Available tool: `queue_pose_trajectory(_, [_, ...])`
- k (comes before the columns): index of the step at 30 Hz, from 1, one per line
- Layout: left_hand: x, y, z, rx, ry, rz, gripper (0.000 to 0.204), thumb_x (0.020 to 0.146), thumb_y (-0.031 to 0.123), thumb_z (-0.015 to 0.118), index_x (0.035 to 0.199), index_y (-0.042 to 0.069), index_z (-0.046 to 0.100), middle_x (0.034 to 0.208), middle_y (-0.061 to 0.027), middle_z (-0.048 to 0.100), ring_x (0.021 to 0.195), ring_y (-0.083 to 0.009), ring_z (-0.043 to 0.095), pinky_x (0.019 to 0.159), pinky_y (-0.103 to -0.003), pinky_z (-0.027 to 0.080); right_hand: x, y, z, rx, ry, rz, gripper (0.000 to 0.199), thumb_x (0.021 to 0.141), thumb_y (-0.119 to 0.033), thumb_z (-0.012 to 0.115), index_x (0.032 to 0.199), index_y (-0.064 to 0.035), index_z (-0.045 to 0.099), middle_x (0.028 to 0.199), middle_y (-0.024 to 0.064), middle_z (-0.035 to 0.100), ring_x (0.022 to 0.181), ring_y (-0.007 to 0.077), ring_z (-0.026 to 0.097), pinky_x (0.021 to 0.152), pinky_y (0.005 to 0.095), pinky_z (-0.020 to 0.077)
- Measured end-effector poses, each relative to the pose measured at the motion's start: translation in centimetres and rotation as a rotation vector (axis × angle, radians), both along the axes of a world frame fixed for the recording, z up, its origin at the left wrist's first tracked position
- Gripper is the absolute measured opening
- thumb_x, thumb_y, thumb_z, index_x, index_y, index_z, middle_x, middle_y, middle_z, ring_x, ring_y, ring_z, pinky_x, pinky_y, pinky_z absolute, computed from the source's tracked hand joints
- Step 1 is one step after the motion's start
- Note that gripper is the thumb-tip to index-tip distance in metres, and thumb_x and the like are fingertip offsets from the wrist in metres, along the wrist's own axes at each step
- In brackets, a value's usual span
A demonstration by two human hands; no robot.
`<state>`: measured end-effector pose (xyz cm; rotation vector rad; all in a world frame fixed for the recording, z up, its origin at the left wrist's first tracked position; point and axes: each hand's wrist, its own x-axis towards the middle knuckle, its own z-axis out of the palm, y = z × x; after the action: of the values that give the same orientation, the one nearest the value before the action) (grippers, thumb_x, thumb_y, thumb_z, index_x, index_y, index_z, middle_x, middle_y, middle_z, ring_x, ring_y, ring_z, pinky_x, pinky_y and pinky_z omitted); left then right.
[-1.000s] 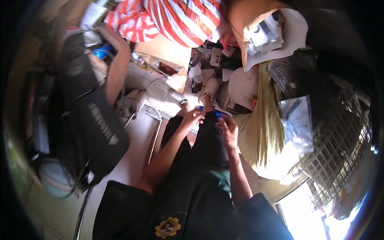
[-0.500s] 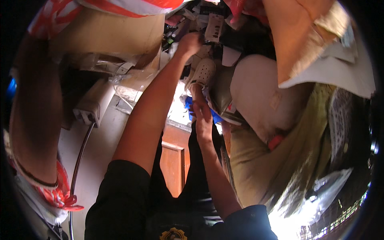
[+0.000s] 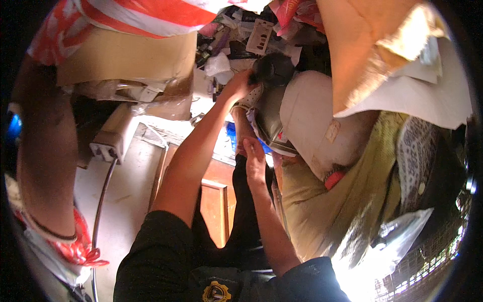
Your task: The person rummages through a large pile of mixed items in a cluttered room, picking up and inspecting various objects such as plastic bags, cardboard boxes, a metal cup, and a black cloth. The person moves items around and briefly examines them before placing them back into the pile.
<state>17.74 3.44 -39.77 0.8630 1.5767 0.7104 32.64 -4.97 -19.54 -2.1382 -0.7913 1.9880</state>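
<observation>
My left hand (image 3: 241, 86) reaches forward, its fingers closed on a black rounded object (image 3: 274, 69) whose kind I cannot make out. That object hangs above a pale clog with holes (image 3: 250, 97) on my foot and partly hides it. Nearer to me, my right hand (image 3: 254, 153) rests against my lower leg (image 3: 242, 132). Its fingers are loosely bent and I see nothing held in them. A crumpled white piece (image 3: 218, 66) lies just beyond my left hand, and a pale card with dark shapes (image 3: 260, 36) is farther off.
A cardboard box (image 3: 128, 55) stands at the far left under a red-and-white bag (image 3: 151, 15). On the left is a beige power strip (image 3: 114, 132) with a cable. At right are a large pale container with a red cap (image 3: 317, 118), olive cloth (image 3: 332, 211) and brown cardboard (image 3: 357, 50).
My left hand has drawn back toward me, with the black object now showing at its fingers over the clog. My right hand has stayed by my lower leg. The view has shifted slightly.
</observation>
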Motion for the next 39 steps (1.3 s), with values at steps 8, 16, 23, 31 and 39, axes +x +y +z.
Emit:
queue_pose_trajectory(8, [-7.2,-7.2,23.5,0.028,-0.028,0.161,0.035,0.091,0.024,0.065,0.114,-0.001,0.054,0.092,-0.0127,0.066,0.077,-0.0228,0.063,0.068,-0.033,0.050,1.4,2.9,4.2,0.032,0.049,-0.074,0.044,0.094,-0.043,0.057,0.119,-0.0076,0.060,0.106,0.0063,0.064,0.096,0.0170,0.061,0.086,0.0308,0.0479])
queue_pose_trajectory(16, [-11.5,-7.8,34.9,-0.284,-0.846,0.420,0.022,0.097,0.030,0.060,0.097,0.007,0.058,0.086,-0.0023,0.064,0.053,-0.0024,0.039,0.045,-0.017,0.029,-4.1,10.9,11.5,-0.115,0.841,-0.276,0.063,0.097,-0.058,0.041,0.144,-0.0164,0.039,0.139,0.0059,0.049,0.129,0.0219,0.043,0.107,0.0479,0.0323])
queue_pose_trajectory(23, [-9.8,-8.3,22.8,-0.153,-0.076,0.215,0.042,0.090,0.039,0.067,0.106,0.001,0.060,0.093,-0.0074,0.069,0.086,-0.0161,0.066,0.073,-0.032,0.052,-3.1,18.2,23.4,0.480,0.416,-0.231,0.086,0.093,-0.063,0.043,0.153,-0.0069,0.013,0.155,0.0206,0.023,0.137,0.0358,0.035,0.109,0.0538,0.0332])
queue_pose_trajectory(31, [-8.8,-9.3,6.5,-0.278,0.460,-0.382,0.075,0.085,0.039,0.069,0.139,-0.005,0.039,0.109,-0.0226,0.065,0.073,-0.0318,0.070,0.077,-0.039,0.056,1.5,23.9,28.2,0.048,1.067,-1.318,0.107,0.079,-0.068,0.062,0.138,0.0142,0.028,0.138,0.0342,0.038,0.130,0.0434,0.041,0.111,0.0576,0.0321])
queue_pose_trajectory(39, [-5.5,-4.9,15.8,-0.429,0.228,-0.261,0.068,0.088,0.043,0.062,0.134,-0.005,0.044,0.100,-0.0205,0.065,0.051,-0.0209,0.064,0.056,-0.036,0.053,4.4,21.3,29.3,0.250,0.489,-1.347,0.067,0.080,-0.069,0.061,0.078,-0.0017,0.068,0.076,0.0125,0.065,0.083,0.0272,0.063,0.096,0.0510,0.0474])
